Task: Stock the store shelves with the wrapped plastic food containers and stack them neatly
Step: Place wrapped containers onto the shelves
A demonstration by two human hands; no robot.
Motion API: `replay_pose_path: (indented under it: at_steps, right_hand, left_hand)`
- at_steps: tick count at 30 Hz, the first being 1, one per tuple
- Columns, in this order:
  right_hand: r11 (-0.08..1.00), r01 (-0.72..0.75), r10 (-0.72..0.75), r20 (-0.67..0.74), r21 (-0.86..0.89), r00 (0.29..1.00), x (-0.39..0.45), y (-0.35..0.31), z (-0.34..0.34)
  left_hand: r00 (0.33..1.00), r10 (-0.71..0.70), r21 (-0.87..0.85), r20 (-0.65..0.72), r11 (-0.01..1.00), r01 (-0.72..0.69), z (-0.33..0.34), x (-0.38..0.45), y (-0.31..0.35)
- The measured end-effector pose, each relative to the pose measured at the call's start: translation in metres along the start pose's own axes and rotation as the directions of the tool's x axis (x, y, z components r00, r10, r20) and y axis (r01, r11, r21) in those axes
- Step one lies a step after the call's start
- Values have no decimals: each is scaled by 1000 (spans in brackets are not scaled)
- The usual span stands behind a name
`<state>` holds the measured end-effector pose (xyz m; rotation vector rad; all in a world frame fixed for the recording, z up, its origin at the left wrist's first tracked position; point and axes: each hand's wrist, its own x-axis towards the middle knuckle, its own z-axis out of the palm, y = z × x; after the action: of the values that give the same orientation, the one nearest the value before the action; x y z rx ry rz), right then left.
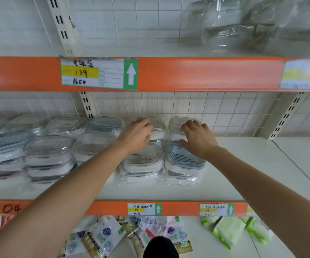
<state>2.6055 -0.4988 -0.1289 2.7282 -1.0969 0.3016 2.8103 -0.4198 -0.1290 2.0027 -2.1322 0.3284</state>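
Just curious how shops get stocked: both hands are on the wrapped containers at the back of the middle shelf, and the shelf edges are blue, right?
Not quite. The head view shows the shelf edges are orange, not blue. The rest holds: the left hand and right hand are both on wrapped containers at the back of the middle shelf.

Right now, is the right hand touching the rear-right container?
Touching. The head view shows the right hand with fingers lying on the lid of the rear-right container.

Middle shelf (243, 164) and its load

Wrapped container stacks (48, 151) sit left of and under both hands (137, 133); bare white board lies right of them.
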Motion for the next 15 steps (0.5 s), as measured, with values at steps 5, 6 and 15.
replay_pose_path:
  at_steps: [5,6,15]
  right_hand:
    - [993,114,-117,83,33,990,-52,-22,-42]
    - [993,118,-119,85,16,989,-63,-26,-53]
    - [991,130,-131,128,18,983,-135,-51,-181]
  left_hand:
    - [982,125,89,140,986,-138,-46,-44,21]
    - [972,145,96,185,982,-164,-59,-52,27]
    - [916,225,52,331,965,-256,-179,-103,86]
